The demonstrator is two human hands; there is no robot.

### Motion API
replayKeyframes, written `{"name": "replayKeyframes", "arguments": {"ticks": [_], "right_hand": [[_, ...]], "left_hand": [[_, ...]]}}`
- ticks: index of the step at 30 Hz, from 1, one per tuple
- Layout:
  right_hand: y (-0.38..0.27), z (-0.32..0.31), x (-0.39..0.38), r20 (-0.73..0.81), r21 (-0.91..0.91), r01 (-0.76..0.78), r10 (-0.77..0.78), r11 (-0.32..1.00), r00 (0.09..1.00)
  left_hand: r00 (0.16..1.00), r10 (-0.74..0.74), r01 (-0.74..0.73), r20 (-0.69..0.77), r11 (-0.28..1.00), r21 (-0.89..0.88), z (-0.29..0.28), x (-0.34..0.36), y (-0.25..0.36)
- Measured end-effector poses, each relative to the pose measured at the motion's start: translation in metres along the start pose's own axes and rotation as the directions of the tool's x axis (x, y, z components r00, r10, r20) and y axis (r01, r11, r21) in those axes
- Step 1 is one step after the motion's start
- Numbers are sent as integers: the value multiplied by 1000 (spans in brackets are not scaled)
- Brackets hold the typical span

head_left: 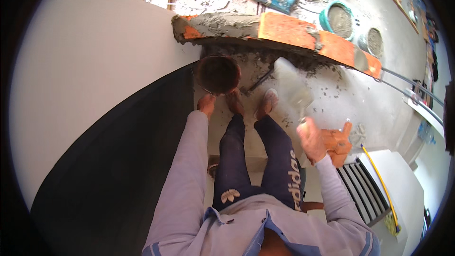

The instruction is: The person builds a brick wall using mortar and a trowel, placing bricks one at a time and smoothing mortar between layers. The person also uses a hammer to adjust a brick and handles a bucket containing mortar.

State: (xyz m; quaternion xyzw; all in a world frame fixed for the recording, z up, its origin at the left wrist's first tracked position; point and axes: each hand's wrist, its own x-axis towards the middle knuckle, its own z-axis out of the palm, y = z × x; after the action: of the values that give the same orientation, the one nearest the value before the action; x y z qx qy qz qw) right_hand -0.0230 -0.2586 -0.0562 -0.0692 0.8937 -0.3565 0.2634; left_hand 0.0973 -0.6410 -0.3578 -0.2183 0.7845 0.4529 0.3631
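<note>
My left hand (206,105) grips the rim of a round dark brown bowl (218,73), held low in front of my feet. My right hand (310,135) is closed on the handle of a flat steel trowel (291,83) whose blade points up toward the wall. Ahead runs a low course of orange bricks (289,31), with grey mortar (222,22) spread over its left end. My legs in dark blue trousers stand between the two hands.
A white and black wall (95,90) fills the left side. Broken orange brick pieces (337,143) lie by my right hand. A green tub (337,19) and a smaller bucket (373,41) of mortar stand beyond the bricks. Rubble lies at the top, a white grille (365,185) at right.
</note>
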Motion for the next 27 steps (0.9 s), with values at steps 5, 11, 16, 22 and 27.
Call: {"name": "replayKeyframes", "arguments": {"ticks": [5, 11, 16, 22, 27], "right_hand": [[30, 112, 12, 446, 160, -319, 220, 934, 868], [75, 140, 35, 554, 153, -282, 154, 947, 818], [71, 115, 48, 496, 16, -149, 121, 989, 860], [71, 108, 59, 402, -163, 123, -48, 979, 914], [18, 65, 62, 466, -385, 292, -89, 876, 880]], "left_hand": [[677, -497, 290, -542, 858, -425, 25, 97, -109], [783, -436, 160, -444, 831, -533, 26, 172, -126], [853, -353, 134, -383, 860, -493, 16, 131, -36], [741, -493, 179, -456, 800, -573, 30, 61, 35], [813, -297, -2, -500, 858, -513, 6, -72, 116]]}}
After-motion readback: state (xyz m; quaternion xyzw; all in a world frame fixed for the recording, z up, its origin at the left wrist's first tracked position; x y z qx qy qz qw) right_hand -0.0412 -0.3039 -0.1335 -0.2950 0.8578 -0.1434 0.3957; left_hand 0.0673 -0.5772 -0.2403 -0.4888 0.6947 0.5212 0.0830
